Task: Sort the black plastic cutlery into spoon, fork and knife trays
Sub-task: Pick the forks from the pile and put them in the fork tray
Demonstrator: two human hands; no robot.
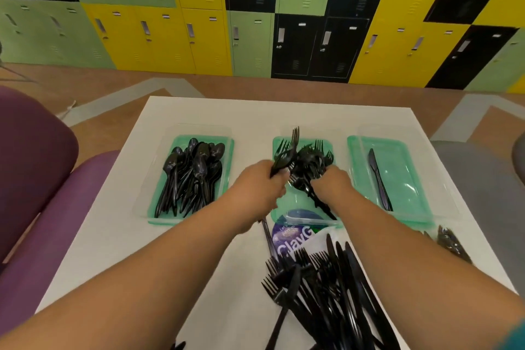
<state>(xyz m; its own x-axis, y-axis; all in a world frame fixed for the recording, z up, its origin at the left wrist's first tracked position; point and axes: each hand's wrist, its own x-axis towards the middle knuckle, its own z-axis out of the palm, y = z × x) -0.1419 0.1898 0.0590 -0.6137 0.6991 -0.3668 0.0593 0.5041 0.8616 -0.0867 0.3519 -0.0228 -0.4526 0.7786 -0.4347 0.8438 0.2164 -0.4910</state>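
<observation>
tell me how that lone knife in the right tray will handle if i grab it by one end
The knife looks thin and plastic, so probably very light and a bit bendy. It lies flat on the smooth right tray, so it may skid rather than lift. Flat-bladed, it seems unlikely to roll.

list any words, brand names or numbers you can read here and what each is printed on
"ClayG": large white letters on the purple round label of the clear plastic bag lying in front of the fork tray; the word is cut off by the bag's fold, so the rest cannot be read.
Small white print above it on the same label: too small and blurred to read.
Locker doors carry small tags: no text legible.
Cutlery and trays: no text visible.
</observation>
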